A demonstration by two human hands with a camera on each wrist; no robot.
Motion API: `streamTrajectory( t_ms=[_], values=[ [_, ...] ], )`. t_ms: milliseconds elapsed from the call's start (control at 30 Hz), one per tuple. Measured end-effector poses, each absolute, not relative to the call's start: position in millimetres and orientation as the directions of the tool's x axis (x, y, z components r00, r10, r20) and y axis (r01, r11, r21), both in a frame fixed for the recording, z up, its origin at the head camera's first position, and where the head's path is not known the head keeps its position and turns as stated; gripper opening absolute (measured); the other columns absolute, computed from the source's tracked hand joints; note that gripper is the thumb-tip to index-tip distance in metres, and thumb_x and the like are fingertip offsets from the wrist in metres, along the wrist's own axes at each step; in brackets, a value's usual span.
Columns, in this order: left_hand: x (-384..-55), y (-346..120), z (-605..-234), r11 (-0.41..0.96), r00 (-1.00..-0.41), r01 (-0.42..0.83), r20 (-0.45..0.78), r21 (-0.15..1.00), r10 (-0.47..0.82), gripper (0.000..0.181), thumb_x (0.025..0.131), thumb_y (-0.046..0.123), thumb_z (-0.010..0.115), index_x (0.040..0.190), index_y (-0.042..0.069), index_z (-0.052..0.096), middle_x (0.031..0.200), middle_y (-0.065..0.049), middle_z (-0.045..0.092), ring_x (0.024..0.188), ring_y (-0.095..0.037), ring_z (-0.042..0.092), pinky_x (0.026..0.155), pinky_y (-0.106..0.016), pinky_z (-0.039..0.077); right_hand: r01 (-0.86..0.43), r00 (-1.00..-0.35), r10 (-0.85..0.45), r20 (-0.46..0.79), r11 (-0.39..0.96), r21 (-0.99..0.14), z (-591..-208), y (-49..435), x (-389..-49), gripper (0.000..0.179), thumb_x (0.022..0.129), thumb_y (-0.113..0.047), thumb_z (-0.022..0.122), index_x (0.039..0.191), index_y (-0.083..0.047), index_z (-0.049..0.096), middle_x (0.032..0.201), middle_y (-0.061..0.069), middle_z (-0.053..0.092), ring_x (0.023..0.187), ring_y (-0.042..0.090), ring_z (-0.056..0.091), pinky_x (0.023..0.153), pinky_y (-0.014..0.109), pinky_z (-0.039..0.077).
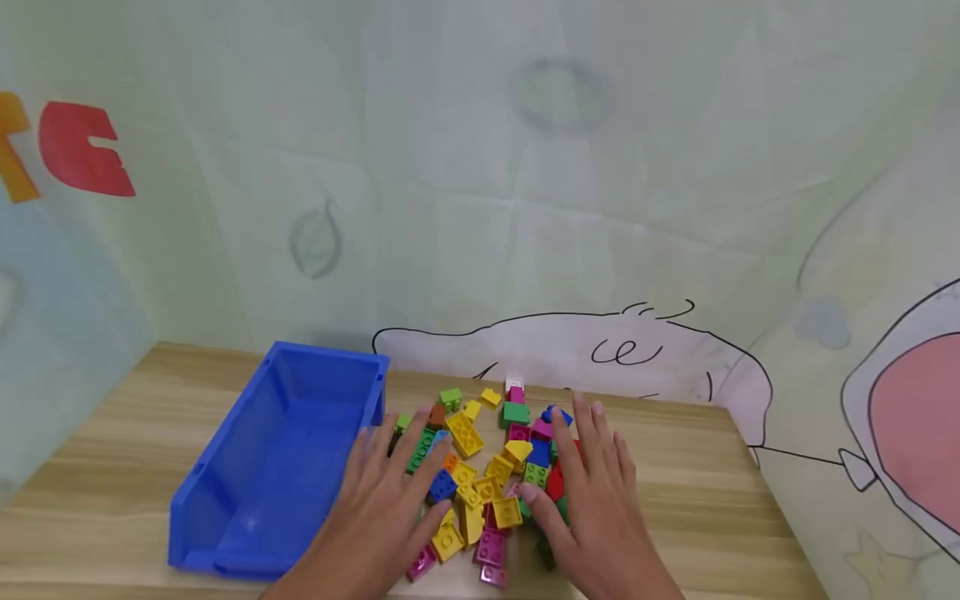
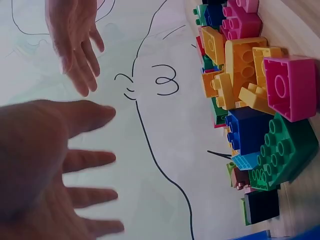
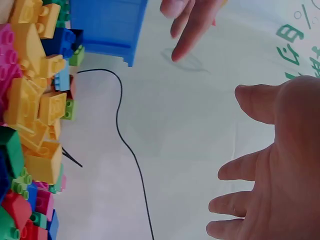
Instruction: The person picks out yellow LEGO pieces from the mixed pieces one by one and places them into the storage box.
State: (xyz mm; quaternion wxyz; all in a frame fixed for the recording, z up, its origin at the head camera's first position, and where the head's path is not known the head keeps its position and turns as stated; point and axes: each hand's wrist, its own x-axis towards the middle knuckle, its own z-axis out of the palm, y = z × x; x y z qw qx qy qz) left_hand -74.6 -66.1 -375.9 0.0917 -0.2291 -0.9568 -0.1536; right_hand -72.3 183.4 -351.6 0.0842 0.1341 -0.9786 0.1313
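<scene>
A heap of colourful toy building bricks lies on the wooden table, with yellow bricks (image 1: 465,435) through its middle. My left hand (image 1: 386,500) hovers over the heap's left side, fingers spread and straight, holding nothing. Above the right side is my right hand (image 1: 596,500), likewise spread and holding nothing. In the left wrist view a magenta brick (image 2: 290,87), a dark blue brick (image 2: 248,130) and a green brick (image 2: 285,150) sit below the hand, apart from it. The right wrist view shows a red brick (image 3: 17,207) among the pile, with a gap between it and the fingers.
A blue plastic bin (image 1: 277,467) stands on the table left of the bricks, close beside my left hand. The wooden table (image 1: 712,500) extends to the right. A printed cloth backdrop (image 1: 450,208) rises behind the table's far edge.
</scene>
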Motion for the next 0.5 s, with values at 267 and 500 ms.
streamTrajectory(
  t_ms=[267,500],
  values=[
    [-72,-61,-374,0.750,-0.849,0.527,0.208,0.400,0.486,0.054,0.096,0.030,0.070,0.144,0.012,0.053,0.145,-0.010,0.048,0.131,-0.031,0.046,0.095,-0.052,0.048,-0.304,-0.936,-0.238,0.260,0.918,-0.254,-336,191,-79,0.080,0.100,-0.063,0.042,0.163,-0.026,0.007,0.167,0.003,0.000,0.151,0.028,-0.004,0.116,0.056,0.003],
    [-79,-51,-385,0.744,-0.843,0.528,0.149,0.409,0.517,0.041,0.092,0.022,0.075,0.130,0.011,0.064,0.130,-0.005,0.057,0.118,-0.024,0.054,0.093,-0.045,0.050,-0.325,-0.925,-0.246,0.289,0.907,-0.269,-327,195,-82,0.080,0.101,-0.056,0.048,0.162,-0.026,0.006,0.167,0.000,0.000,0.151,0.029,-0.002,0.117,0.055,0.003]
  ],
)
